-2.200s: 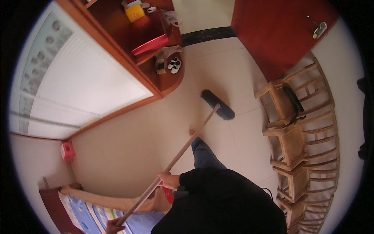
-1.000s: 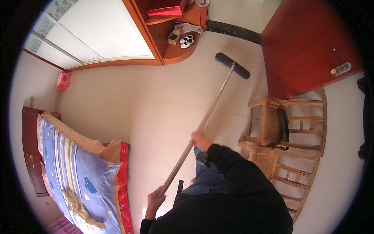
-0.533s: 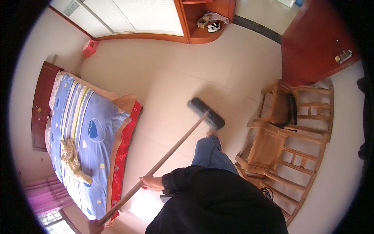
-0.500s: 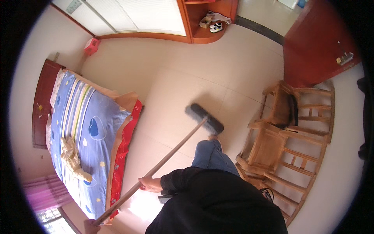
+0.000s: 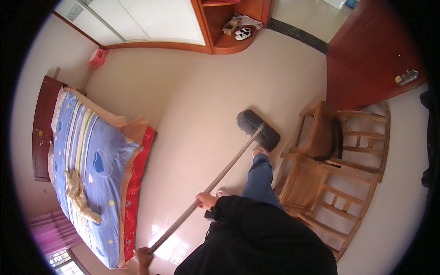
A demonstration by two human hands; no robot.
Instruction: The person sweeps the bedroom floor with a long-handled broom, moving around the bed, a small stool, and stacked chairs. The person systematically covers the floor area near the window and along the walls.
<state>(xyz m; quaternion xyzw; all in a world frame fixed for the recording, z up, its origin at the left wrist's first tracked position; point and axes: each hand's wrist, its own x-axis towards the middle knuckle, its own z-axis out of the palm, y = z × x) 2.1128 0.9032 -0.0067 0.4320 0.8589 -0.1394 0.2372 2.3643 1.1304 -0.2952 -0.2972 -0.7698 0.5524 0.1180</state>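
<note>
A broom with a dark grey bristle head (image 5: 266,135) and a long wooden handle (image 5: 227,168) slants across the middle of the view. Its head rests on the tiled floor, close to my slippered foot (image 5: 259,152). My right hand (image 5: 206,200) is closed round the handle partway along. Near the top end, my left hand (image 5: 144,256) also grips it, partly cut off by the lower edge of the view. The broom's bristles fan out toward the left.
On the left stands a bed (image 5: 100,142) with a blue cover and a plush toy (image 5: 79,195). Wooden chairs (image 5: 305,181) line the right wall, beside an open red door (image 5: 366,59). Shoes (image 5: 243,34) sit on a corner shelf; a pink bin (image 5: 97,58) stands farther left.
The broom head has moved to the right, nearer the chairs, with its bristles now spread. Both hands have shifted right with the handle, and the whole view has shifted slightly.
</note>
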